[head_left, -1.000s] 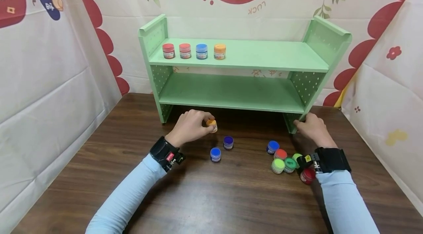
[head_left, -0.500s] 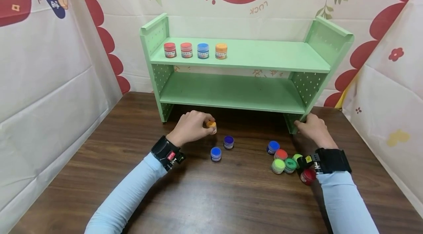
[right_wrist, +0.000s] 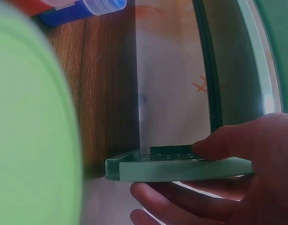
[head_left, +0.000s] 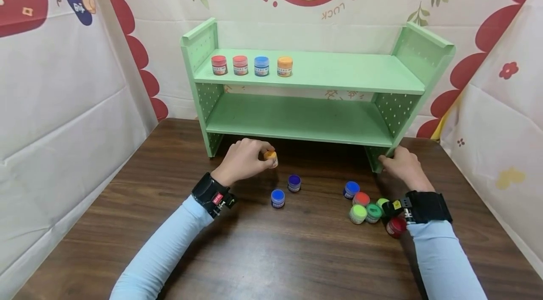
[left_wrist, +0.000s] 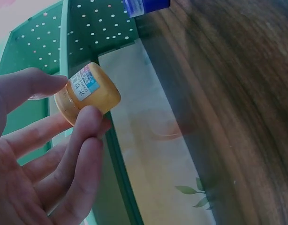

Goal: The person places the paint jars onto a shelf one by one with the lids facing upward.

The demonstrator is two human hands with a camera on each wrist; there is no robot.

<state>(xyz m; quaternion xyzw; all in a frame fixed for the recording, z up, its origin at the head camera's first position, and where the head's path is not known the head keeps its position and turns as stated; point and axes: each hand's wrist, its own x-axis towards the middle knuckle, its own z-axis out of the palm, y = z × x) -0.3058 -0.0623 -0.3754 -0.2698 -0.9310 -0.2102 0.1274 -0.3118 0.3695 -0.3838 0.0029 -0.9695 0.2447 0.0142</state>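
Note:
My left hand pinches a small orange-lidded paint jar between thumb and fingers, in front of the lower shelf. In the left wrist view the paint jar is tilted, its label toward the camera. At the other end of the green two-tier shelf, my right hand grips the right side panel near its foot. The right wrist view shows thumb and fingers on opposite faces of that panel. Two blue-toned jars, a purple-blue one and a brighter blue one, stand near the left hand.
Four jars line the upper shelf's left part: a dark red jar, a lighter red jar, a blue jar and an orange jar. Several more, including a light green jar, cluster beside the right wrist. Printed cloth hangs behind.
The left hand has risen slightly with the orange paint jar. The right hand keeps its grip on the side panel, and the head view has shifted a little.

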